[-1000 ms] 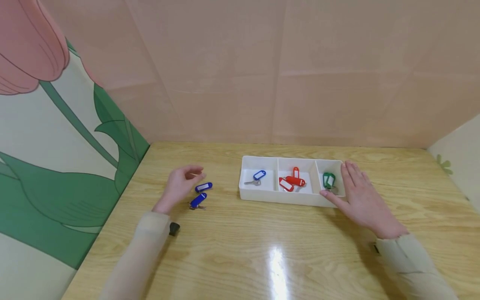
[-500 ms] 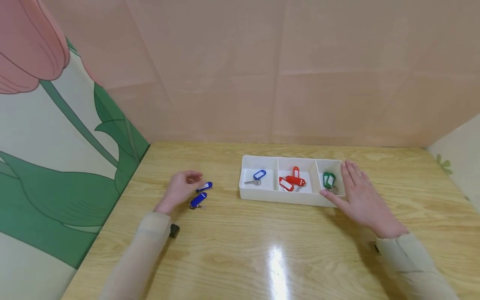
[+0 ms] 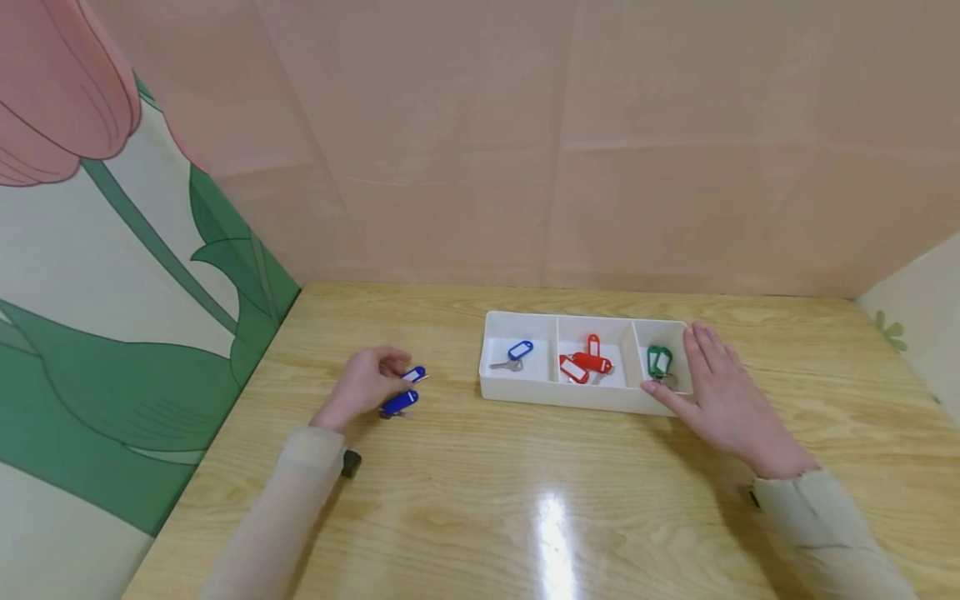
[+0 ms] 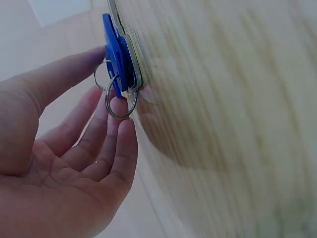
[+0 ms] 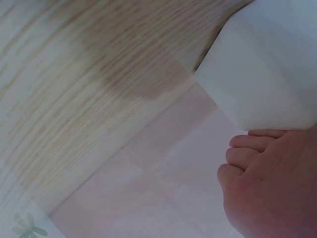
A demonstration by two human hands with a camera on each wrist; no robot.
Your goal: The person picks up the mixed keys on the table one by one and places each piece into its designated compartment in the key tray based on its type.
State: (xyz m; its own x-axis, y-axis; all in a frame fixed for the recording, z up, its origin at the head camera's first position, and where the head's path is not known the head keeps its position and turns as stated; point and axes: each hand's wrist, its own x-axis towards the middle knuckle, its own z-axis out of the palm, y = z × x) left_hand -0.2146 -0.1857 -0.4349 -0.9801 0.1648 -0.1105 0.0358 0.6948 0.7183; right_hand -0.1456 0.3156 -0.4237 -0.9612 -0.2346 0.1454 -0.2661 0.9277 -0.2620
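My left hand (image 3: 366, 383) pinches a blue key tag (image 3: 414, 374) with thumb and fingers, low over the table. In the left wrist view, blue plastic tags (image 4: 113, 54) overlap at the thumb tip, and a split ring (image 4: 121, 105) hangs by the fingertips. Nearer to me, a second blue key tag (image 3: 400, 403) lies on the table beside that hand. The right hand (image 3: 723, 408) lies against the right end of a white three-compartment tray (image 3: 570, 397), fingers straight and thumb at the front rim; in the right wrist view the fingers touch the tray's outer wall (image 5: 262, 74).
Inside the tray, a blue-tagged key (image 3: 520, 351) lies in the left compartment, several red key tags (image 3: 591, 362) in the middle one, and green key tags (image 3: 659, 361) in the right one. A pink wall sheet (image 3: 450, 167) rises behind the table (image 3: 465, 500).
My left hand has moved slightly right and down onto the farther blue tag and taken hold of it; that tag has tilted. The right hand and tray have stayed put.
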